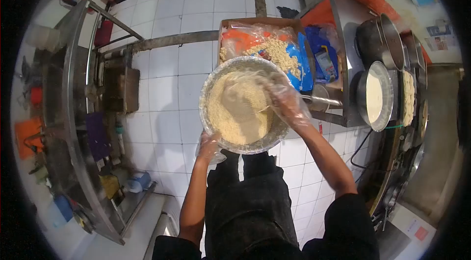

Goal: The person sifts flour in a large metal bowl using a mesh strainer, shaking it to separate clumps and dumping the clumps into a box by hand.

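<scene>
A large round metal bowl (207,112) holds pale yellow crumbs (221,108) and is held over the floor in front of my body. My left hand (210,146), in a clear plastic glove, grips the bowl's lower left rim. At the bowl's right side is my right hand (287,100), also in a clear glove, over the rim; its fingers are smeared by motion and what they hold, if anything, cannot be made out. A blurred clear film or glove edge shows above the crumbs.
Beyond the bowl stands a cardboard box (221,39) with plastic bags and pale pieces. Metal shelving (81,112) runs along the left. On the right are a steel cabinet (351,88), a pan of white liquid (374,95) and dark pots (370,44).
</scene>
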Available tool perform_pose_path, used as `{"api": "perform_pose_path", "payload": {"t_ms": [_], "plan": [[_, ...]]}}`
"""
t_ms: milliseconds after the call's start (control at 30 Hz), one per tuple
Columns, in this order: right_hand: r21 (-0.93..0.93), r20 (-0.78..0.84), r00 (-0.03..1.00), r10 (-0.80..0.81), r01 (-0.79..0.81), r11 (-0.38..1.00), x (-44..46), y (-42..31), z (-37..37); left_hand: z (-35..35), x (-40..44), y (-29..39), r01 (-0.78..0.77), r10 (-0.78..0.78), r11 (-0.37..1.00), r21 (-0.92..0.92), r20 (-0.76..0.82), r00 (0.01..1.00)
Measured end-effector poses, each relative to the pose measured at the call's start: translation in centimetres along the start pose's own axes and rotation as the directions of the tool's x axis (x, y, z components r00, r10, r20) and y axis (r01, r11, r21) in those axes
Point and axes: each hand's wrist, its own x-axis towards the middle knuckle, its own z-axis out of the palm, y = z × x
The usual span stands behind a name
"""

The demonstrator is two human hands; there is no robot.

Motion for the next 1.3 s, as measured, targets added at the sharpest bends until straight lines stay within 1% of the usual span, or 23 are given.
{"api": "perform_pose_path", "payload": {"t_ms": [67, 167, 200, 233, 267, 367, 400, 433, 467, 500, 533, 633, 700, 767, 800, 833, 867, 933, 967, 1033, 1133, 1233, 1300], "plan": [[-0.125, 0.046, 0.991, -0.127, 0.132, 0.983, 0.8, 0.3, 3.2, 0.8, -0.8, 1.5, 0.033, -0.03, 0.996, 0.084, -0.032, 0.999], [-0.08, -0.044, 0.964, -0.261, 0.257, 0.963, 1.6, 3.0, 7.3, 0.5, 0.5, -0.2, 0.03, -0.027, 0.998, -0.059, 0.043, 0.999], [-0.133, 0.038, 0.975, -0.219, 0.222, 0.966, 1.6, 3.0, 7.2, -0.1, 1.0, -1.3, -0.003, 0.009, 0.995, -0.095, 0.065, 0.998], [0.129, 0.055, 0.981, -0.187, 0.178, 0.976, 1.6, 3.0, 6.9, -0.6, 1.8, -2.3, -0.039, 0.05, 0.99, -0.136, 0.085, 0.995], [0.376, 0.083, 0.984, -0.161, 0.118, 0.919, 1.4, 3.0, 6.5, -0.6, 1.9, -2.5, -0.072, 0.092, 0.981, -0.183, 0.105, 0.99], [0.164, 0.204, 0.963, -0.176, 0.144, 0.976, 0.5, 4.5, 7.3, -0.4, 1.8, -2.3, -0.025, 0.031, 0.996, -0.089, 0.075, 0.997], [-0.073, 0.445, 0.882, -0.155, 0.208, 0.975, 0.1, 4.5, 7.2, 0.0, 1.6, -2.0, -0.047, 0.057, 0.989, -0.143, 0.064, 0.996], [-0.283, 0.648, 0.759, -0.064, 0.318, 0.905, -0.2, 4.4, 7.3, 0.5, 1.4, -1.8, -0.072, 0.083, 0.978, -0.198, 0.049, 0.995], [-0.126, 0.635, 0.772, -0.027, 0.138, 0.982, -0.7, 4.5, 7.1, 0.9, 1.1, -1.6, -0.095, 0.107, 0.964, -0.249, 0.034, 0.994], [0.038, 0.628, 0.778, 0.013, -0.047, 0.998, -1.4, 5.2, 7.2, 1.1, 0.9, -1.2, -0.085, 0.094, 0.967, -0.241, 0.024, 0.995], [0.202, 0.629, 0.775, 0.055, -0.232, 0.951, -2.1, 5.7, 7.3, 1.3, 0.7, -0.8, -0.073, 0.079, 0.97, -0.231, 0.016, 0.997], [0.229, 0.412, 0.895, -0.17, 0.079, 0.97, -4.0, 7.3, 11.4, 1.2, 0.5, -0.1, -0.095, 0.101, 0.979, -0.182, 0.025, 0.995], [0.206, 0.254, 0.909, -0.331, 0.284, 0.937, -4.6, 7.6, 14.0, 0.9, 0.7, -0.1, -0.098, 0.106, 0.983, -0.154, 0.04, 0.994], [0.162, 0.032, 0.959, -0.281, 0.273, 0.948, -5.2, 7.1, 14.6, 0.5, 0.9, -0.7, -0.06, 0.068, 0.989, -0.136, 0.053, 0.996], [0.159, -0.114, 0.984, -0.14, 0.158, 0.975, -4.8, 5.2, 12.6, 0.3, 0.8, -1.0, -0.054, 0.063, 0.987, -0.149, 0.061, 0.996], [0.167, -0.26, 0.966, 0.001, 0.044, 0.985, -4.3, 4.2, 10.7, 0.3, 1.0, -1.0, -0.053, 0.065, 0.985, -0.165, 0.07, 0.995], [0.27, -0.161, 0.982, 0.103, -0.057, 0.961, -4.1, 4.2, 10.0, 0.2, 1.2, -1.2, -0.053, 0.068, 0.982, -0.179, 0.079, 0.995], [0.442, 0.069, 0.959, 0.274, -0.275, 0.854, -4.1, 4.3, 9.2, -0.3, 1.6, -1.6, -0.067, 0.072, 0.994, -0.081, 0.05, 0.996], [0.429, 0.07, 0.954, 0.293, -0.294, 0.854, -4.3, 4.3, 8.7, -0.2, 1.5, -1.0, -0.073, 0.074, 0.997, -0.033, 0.039, 0.997], [0.395, 0.07, 0.941, 0.331, -0.331, 0.857, -5.1, 4.2, 7.5, -0.2, 1.0, 0.1, -0.023, 0.025, 0.998, -0.059, 0.04, 0.999], [0.547, -0.102, 0.905, 0.412, -0.295, 0.784, -6.7, 3.2, 4.6, 0.2, 0.4, 0.5, -0.004, 0.008, 0.997, -0.074, 0.056, 0.998], [0.406, 0.111, 0.957, 0.267, -0.289, 0.867, -9.7, 7.8, 12.6, 0.5, 0.2, 1.3, -0.001, 0.002, 0.999, -0.032, 0.048, 0.999], [0.502, -0.06, 0.926, 0.372, -0.294, 0.814, -9.4, 6.7, 12.6, 0.7, 0.1, 1.9, 0.002, -0.002, 1.0, 0.01, 0.033, 0.999]]}}
